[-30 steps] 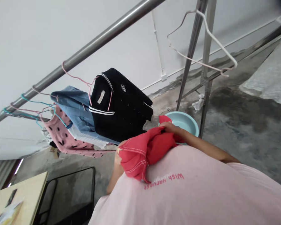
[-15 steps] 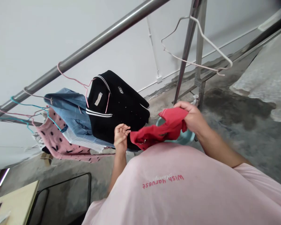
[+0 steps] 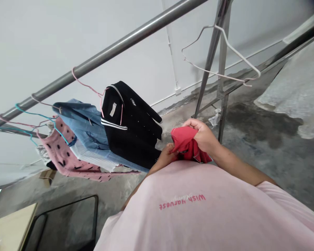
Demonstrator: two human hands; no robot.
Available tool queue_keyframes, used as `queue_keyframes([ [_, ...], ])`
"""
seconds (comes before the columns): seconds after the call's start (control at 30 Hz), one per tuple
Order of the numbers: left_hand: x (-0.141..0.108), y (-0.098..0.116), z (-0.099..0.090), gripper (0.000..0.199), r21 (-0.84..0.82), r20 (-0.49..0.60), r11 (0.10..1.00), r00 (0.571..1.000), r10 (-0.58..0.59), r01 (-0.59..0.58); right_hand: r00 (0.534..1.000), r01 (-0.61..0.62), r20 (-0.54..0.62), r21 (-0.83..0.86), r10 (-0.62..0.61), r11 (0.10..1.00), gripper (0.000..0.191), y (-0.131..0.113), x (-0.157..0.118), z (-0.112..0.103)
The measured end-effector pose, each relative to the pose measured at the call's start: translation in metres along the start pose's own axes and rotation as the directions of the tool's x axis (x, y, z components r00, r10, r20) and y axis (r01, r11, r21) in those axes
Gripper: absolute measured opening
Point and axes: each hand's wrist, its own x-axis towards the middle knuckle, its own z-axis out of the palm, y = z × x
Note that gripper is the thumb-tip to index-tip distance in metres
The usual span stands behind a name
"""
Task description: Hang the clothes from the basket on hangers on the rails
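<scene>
An indoor clothes-drying area: garments [image 3: 131, 122] hang along a metal rail [image 3: 133, 37].

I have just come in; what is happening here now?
A person's left hand and right hand both hold a red cloth, bunched in front of the chest. A black shirt, a blue shirt and a pink top hang from a metal rail. A white hanger has nothing on it.

Red cloth [image 3: 183, 138], pale edge stitching, crumpled w/ loose folds, bunched up, held btwn L hand [image 3: 168, 154] & R hand [image 3: 204, 136]
</scene>
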Motion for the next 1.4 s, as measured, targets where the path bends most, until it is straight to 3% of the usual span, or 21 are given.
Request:
queue_keyframes([
  [0.1,-0.003,0.003,-0.011,0.033,-0.087,-0.102,0.996,0.995,0.002,-0.01,0.989,0.102,-0.109,-0.01,-0.102,0.995,0.014,-0.002,0.009,-0.012],
  [0.2,-0.016,0.024,-0.035,0.034,-0.105,-0.28,0.994,0.959,-0.047,0.018,0.95,0.19,-0.214,-0.174,-0.226,0.966,0.016,-0.008,0.013,-0.036],
  [0.3,-0.035,0.054,-0.057,0.034,-0.157,-0.36,0.987,0.93,-0.076,0.02,0.911,0.337,-0.081,-0.418,-0.404,0.844,0.025,-0.024,0.001,-0.055],
  [0.33,-0.041,0.063,-0.062,0.036,-0.213,-0.365,0.977,0.926,-0.101,0.022,0.872,0.431,0.0,-0.473,-0.489,0.769,0.027,-0.031,-0.006,-0.059],
  [0.4,-0.05,0.078,-0.066,0.045,-0.395,-0.386,0.918,0.9,-0.201,0.036,0.723,0.618,0.078,-0.516,-0.686,0.593,0.026,-0.05,-0.019,-0.061],
  [0.5,-0.053,0.093,-0.063,0.056,-0.644,-0.419,0.765,0.822,-0.387,0.032,0.382,0.746,-0.055,-0.571,-0.922,0.343,0.02,-0.084,-0.021,-0.065],
  [0.53,-0.052,0.097,-0.062,0.057,-0.686,-0.407,0.726,0.808,-0.427,0.038,0.314,0.728,-0.081,-0.619,-0.946,0.295,0.018,-0.096,-0.014,-0.069],
  [0.57,-0.051,0.1,-0.061,0.056,-0.712,-0.384,0.7,0.806,-0.451,0.052,0.301,0.681,-0.069,-0.682,-0.951,0.265,0.018,-0.108,-0.003,-0.075],
  [0.6,-0.05,0.102,-0.06,0.056,-0.728,-0.35,0.681,0.815,-0.462,0.074,0.347,0.615,-0.02,-0.75,-0.937,0.244,0.017,-0.118,0.012,-0.083],
  [0.67,-0.048,0.107,-0.06,0.055,-0.737,-0.266,0.663,0.846,-0.462,0.131,0.528,0.439,0.059,-0.873,-0.847,0.213,0.024,-0.136,0.048,-0.1],
  [0.77,-0.048,0.112,-0.06,0.053,-0.728,-0.202,0.667,0.878,-0.433,0.162,0.774,0.177,-0.03,-0.949,-0.632,0.261,0.047,-0.147,0.103,-0.124],
  [0.83,-0.048,0.113,-0.06,0.051,-0.731,-0.2,0.666,0.886,-0.418,0.149,0.855,0.081,-0.094,-0.947,-0.51,0.311,0.057,-0.145,0.128,-0.132],
  [0.9,-0.046,0.112,-0.059,0.049,-0.751,-0.211,0.647,0.882,-0.422,0.13,0.892,0.071,-0.102,-0.93,-0.439,0.36,0.054,-0.137,0.142,-0.133],
  [0.97,-0.044,0.111,-0.058,0.047,-0.789,-0.246,0.607,0.858,-0.45,0.092,0.897,0.123,-0.08,-0.899,-0.434,0.42,0.041,-0.13,0.147,-0.128],
  [1.1,-0.037,0.107,-0.058,0.046,-0.855,-0.343,0.519,0.762,-0.549,-0.011,0.847,0.275,-0.07,-0.79,-0.527,0.548,0.028,-0.119,0.134,-0.112],
  [1.17,-0.035,0.105,-0.06,0.048,-0.871,-0.354,0.491,0.738,-0.574,-0.036,0.839,0.334,-0.066,-0.721,-0.54,0.608,0.029,-0.107,0.116,-0.103],
  [1.23,-0.035,0.104,-0.064,0.052,-0.872,-0.344,0.488,0.765,-0.545,-0.044,0.846,0.368,-0.075,-0.634,-0.528,0.68,0.029,-0.085,0.091,-0.094],
  [1.33,-0.035,0.103,-0.071,0.059,-0.849,-0.289,0.528,0.848,-0.443,-0.014,0.854,0.378,-0.137,-0.497,-0.502,0.781,0.03,-0.034,0.045,-0.084],
  [1.4,-0.034,0.103,-0.075,0.058,-0.825,-0.258,0.564,0.866,-0.428,0.033,0.913,0.339,-0.091,-0.372,-0.398,0.864,0.042,0.004,0.016,-0.082],
])
